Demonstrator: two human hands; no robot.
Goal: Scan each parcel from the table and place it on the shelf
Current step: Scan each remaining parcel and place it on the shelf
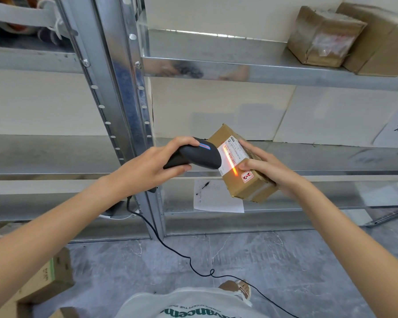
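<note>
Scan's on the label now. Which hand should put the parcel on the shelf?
The right hand, most likely. It already grips the parcel and is nearer the open shelf behind it. The left hand grips the corded scanner, so it is not free.

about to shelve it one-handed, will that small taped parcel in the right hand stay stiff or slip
The parcel looks like stiff cardboard with crisp edges, so it should hold its shape. The right hand alone carries it, so it is probably light. Its glossy tape could be a little slippery.
</note>
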